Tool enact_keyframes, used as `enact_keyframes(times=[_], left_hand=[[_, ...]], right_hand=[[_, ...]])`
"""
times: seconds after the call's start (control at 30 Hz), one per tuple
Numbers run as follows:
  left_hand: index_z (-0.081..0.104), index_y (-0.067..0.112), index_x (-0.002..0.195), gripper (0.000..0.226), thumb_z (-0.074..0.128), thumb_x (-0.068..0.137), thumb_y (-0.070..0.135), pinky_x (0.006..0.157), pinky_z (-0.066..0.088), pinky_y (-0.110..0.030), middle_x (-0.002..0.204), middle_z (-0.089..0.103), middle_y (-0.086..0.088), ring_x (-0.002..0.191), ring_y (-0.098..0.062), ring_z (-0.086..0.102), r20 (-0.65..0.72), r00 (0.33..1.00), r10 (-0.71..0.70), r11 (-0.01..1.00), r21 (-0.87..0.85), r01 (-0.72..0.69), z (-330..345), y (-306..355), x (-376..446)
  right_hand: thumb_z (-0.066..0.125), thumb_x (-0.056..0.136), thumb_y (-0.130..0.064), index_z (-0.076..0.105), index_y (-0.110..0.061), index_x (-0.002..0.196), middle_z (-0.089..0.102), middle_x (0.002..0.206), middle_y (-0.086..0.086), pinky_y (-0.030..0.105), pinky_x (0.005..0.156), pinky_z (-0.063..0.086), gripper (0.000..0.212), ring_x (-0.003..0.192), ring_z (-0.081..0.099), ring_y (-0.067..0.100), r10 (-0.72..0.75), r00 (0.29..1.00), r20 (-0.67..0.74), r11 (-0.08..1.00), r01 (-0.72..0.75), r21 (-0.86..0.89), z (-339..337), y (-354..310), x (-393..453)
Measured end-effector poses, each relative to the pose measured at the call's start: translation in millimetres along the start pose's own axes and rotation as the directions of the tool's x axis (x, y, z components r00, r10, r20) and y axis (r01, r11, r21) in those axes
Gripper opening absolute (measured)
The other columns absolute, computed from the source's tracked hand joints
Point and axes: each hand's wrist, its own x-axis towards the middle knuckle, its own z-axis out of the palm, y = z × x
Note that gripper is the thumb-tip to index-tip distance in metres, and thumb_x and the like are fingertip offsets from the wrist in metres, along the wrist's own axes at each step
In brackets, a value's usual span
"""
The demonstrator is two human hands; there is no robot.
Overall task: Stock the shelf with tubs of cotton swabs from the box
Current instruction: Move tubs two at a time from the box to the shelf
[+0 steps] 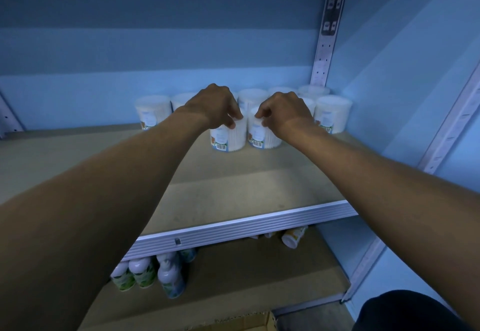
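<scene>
Left hand [217, 106] and right hand [281, 111] each gripping a clear round plastic cotton-swab tub, left tub [228, 137] and right tub [263, 136], on the beige shelf board [233, 188]; lids hidden by fingers, rear tubs [332, 114] partly blocked.

Well below my fingers I see white spray bottles [145, 271] standing on the lower board, and right of them a yellow-labelled bottle [293, 237] lying tipped under the shelf edge.

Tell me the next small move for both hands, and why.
Probably let go of both tubs and draw back toward the box. The left hand holds the left tub by its top, the right hand holds the right tub, and both tubs seem to stand upright on the shelf, in front of the back row.
</scene>
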Motion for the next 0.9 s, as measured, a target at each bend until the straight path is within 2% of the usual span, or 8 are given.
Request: enact_keyframes(times=[0.1, 0.53, 0.77, 0.9], left_hand=[[0.077, 0.019, 0.109, 0.031, 0.081, 0.079, 0.014, 0.075, 0.039, -0.024, 0.112, 0.072, -0.001, 0.099, -0.018, 0.062, -0.011, 1.0, -0.008, 1.0, 0.002, 0.008, 3, -2, 8], [0.077, 0.021, 0.109, 0.031, 0.081, 0.078, 0.014, 0.074, 0.038, -0.025, 0.111, 0.071, -0.003, 0.102, -0.021, 0.062, -0.029, 0.999, -0.026, 0.999, 0.018, 0.027, 9, -9, 33], [0.076, 0.021, 0.11, 0.031, 0.08, 0.079, 0.016, 0.075, 0.039, -0.024, 0.113, 0.071, -0.001, 0.104, -0.02, 0.061, -0.033, 0.999, -0.019, 0.999, 0.028, 0.02, 10, -10, 33], [0.074, 0.022, 0.114, 0.031, 0.077, 0.083, 0.018, 0.08, 0.039, -0.024, 0.12, 0.066, -0.001, 0.112, -0.02, 0.057, -0.06, 0.998, -0.019, 0.999, 0.038, 0.021, 13, -10, 29]], right_hand=[[0.071, 0.084, -0.004, 0.078, -0.03, 0.096, 0.068, 0.115, 0.0, 0.024, 0.081, 0.044, 0.029, 0.105, 0.064, 0.023, -0.017, 0.999, -0.027, 1.0, 0.018, 0.008, 5, 3, 8], [0.071, 0.081, 0.001, 0.081, -0.024, 0.093, 0.073, 0.103, 0.0, 0.031, 0.085, 0.051, 0.029, 0.104, 0.063, 0.026, -0.097, 0.991, -0.089, 0.995, 0.099, 0.015, 16, 11, 30], [0.069, 0.08, 0.001, 0.079, -0.024, 0.092, 0.072, 0.103, -0.001, 0.028, 0.082, 0.048, 0.029, 0.104, 0.063, 0.025, -0.08, 0.993, -0.091, 0.997, 0.082, 0.014, 20, 13, 33], [0.065, 0.082, 0.002, 0.077, -0.025, 0.093, 0.072, 0.106, 0.0, 0.029, 0.08, 0.048, 0.032, 0.102, 0.063, 0.026, -0.054, 0.99, -0.133, 0.998, 0.057, 0.022, 27, 11, 30]])
